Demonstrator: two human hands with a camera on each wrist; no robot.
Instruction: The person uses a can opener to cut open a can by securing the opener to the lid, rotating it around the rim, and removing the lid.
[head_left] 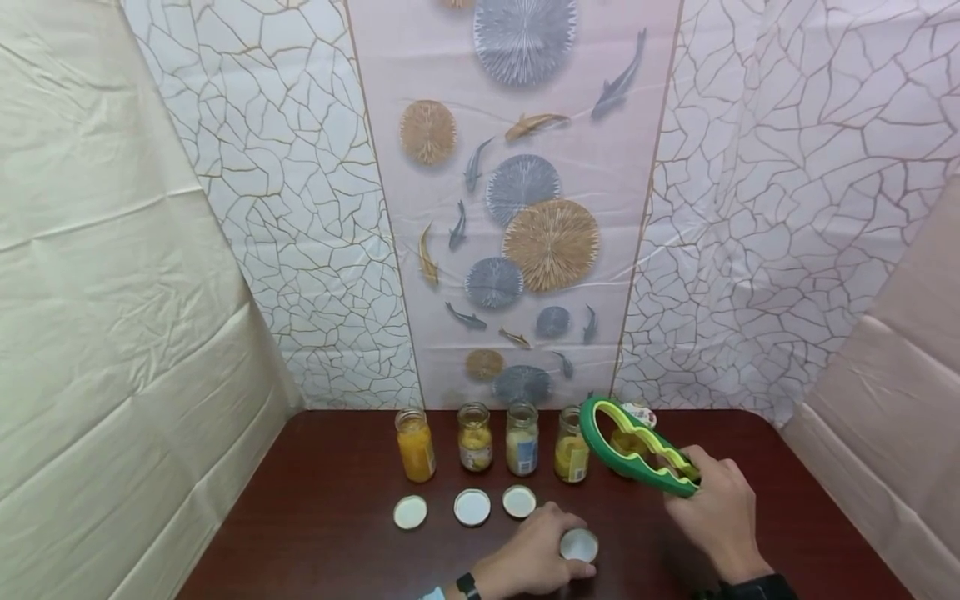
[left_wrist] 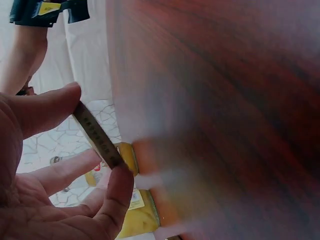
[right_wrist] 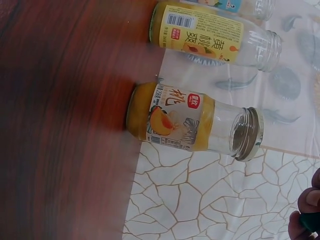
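My left hand (head_left: pixel 531 552) pinches the rim of a round metal lid (head_left: pixel 579 546) between thumb and fingers, low over the table. Edge-on, the same lid (left_wrist: pixel 97 135) shows in the left wrist view. A green jar opener (head_left: pixel 637 472) with a scalloped inner edge is gripped by its handle end in my right hand (head_left: pixel 716 508), raised above the table. Behind the opener, partly hidden, stands a capped jar of yellow fruit; the right wrist view shows this jar (right_wrist: pixel 175 120) with its lid (right_wrist: pixel 255 135) on. An uncapped jar (head_left: pixel 572 457) stands left of it.
Further left along the back stand three more uncapped jars, one orange (head_left: pixel 416 450), one yellow (head_left: pixel 476 442) and one pale (head_left: pixel 522 446). Three loose lids lie before them: left lid (head_left: pixel 410 512), middle lid (head_left: pixel 472 507), right lid (head_left: pixel 519 502). A patterned cloth (head_left: pixel 300 250) hangs behind the table.
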